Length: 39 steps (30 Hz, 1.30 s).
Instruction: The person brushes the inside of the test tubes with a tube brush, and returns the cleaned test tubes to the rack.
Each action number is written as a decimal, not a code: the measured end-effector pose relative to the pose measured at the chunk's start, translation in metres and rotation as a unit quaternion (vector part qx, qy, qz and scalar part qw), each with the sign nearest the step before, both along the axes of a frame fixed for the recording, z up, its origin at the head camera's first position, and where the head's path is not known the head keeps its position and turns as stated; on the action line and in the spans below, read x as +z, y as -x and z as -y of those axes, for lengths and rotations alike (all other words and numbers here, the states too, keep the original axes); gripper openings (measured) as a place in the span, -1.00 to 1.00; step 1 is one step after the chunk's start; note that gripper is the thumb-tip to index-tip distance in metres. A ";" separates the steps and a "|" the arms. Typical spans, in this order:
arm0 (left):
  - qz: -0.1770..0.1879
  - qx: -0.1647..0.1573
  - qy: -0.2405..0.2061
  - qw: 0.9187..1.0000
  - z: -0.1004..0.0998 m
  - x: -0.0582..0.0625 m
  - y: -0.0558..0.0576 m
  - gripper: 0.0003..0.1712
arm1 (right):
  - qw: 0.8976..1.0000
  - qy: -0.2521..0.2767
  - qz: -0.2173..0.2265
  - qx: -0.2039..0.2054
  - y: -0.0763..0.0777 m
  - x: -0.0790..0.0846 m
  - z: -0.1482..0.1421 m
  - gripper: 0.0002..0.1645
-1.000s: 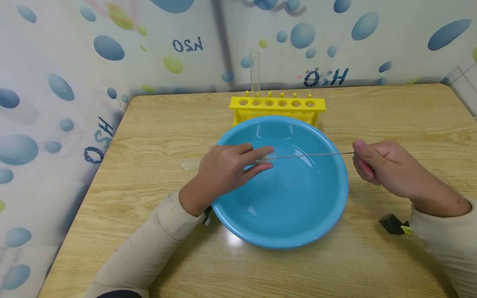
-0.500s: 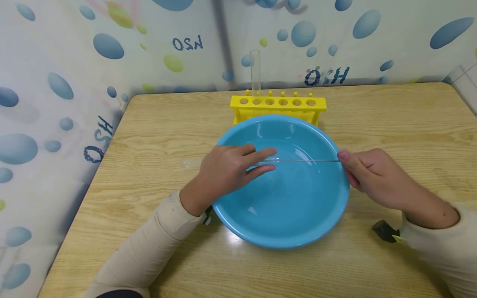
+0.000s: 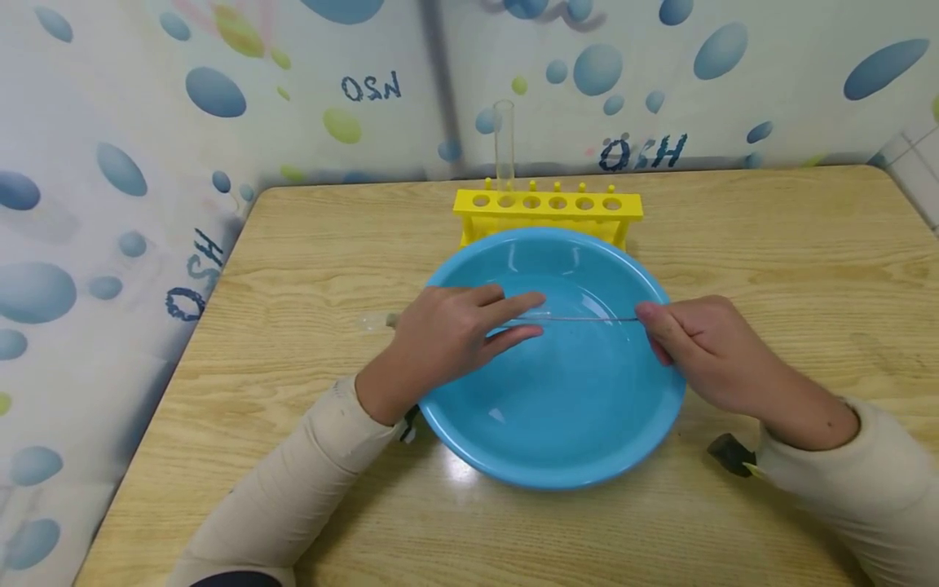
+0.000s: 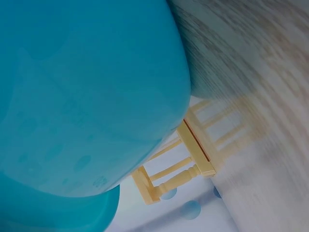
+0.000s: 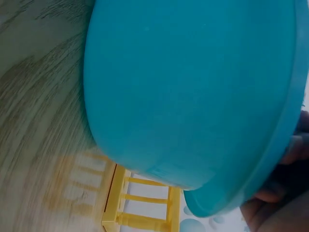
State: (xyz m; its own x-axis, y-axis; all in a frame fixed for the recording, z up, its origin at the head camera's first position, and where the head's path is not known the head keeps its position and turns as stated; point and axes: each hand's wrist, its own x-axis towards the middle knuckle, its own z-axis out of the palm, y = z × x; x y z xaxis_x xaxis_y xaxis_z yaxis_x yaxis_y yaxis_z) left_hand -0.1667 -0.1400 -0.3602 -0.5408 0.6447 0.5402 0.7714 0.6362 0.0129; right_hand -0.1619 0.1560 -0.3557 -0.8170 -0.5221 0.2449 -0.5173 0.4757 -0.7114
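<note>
My left hand (image 3: 455, 334) grips a clear glass test tube (image 3: 372, 321) lying level above the blue basin (image 3: 572, 399). The tube's rounded end sticks out left of the hand, and its mouth is between the fingertips on the right. A test tube brush with a thin twisted wire handle (image 3: 587, 319) runs into that mouth. Its bristles (image 3: 392, 319) show faintly inside the tube, left of the hand; the rest is hidden by the hand. Over the basin's right rim, my right hand (image 3: 707, 350) pinches the end of the wire.
Behind the basin stands a yellow test tube rack (image 3: 550, 204), with one upright test tube (image 3: 504, 147) in it. A patterned sheet (image 3: 293, 90) covers the wall behind the wooden table (image 3: 330, 269). A dark object (image 3: 729, 454) is by the right sleeve.
My right hand has moved left, bringing the wire farther into the test tube. Bristles now show near the tube's rounded end. My left hand has stayed in place.
</note>
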 end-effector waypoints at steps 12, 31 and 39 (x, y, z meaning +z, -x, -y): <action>0.001 0.004 0.006 1.000 0.000 0.001 0.001 -0.59 | 1.000 0.001 0.011 0.015 0.005 -0.006 0.008 -0.42; 0.007 0.005 0.001 1.000 0.000 0.000 -0.001 -0.55 | 0.999 -0.020 0.010 0.035 0.009 -0.008 0.016 -0.46; 0.010 0.005 0.007 1.000 0.000 0.001 -0.001 -0.56 | 0.998 -0.038 -0.017 0.045 0.010 -0.004 0.024 -0.49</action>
State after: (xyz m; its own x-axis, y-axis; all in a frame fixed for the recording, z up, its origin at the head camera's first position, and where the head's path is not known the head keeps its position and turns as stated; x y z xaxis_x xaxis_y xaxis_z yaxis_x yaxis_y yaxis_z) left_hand -0.1656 -0.1395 -0.3593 -0.5584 0.6461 0.5203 0.7640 0.6449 0.0192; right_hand -0.1724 0.1324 -0.3593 -0.7573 -0.6116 0.2291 -0.5842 0.4776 -0.6562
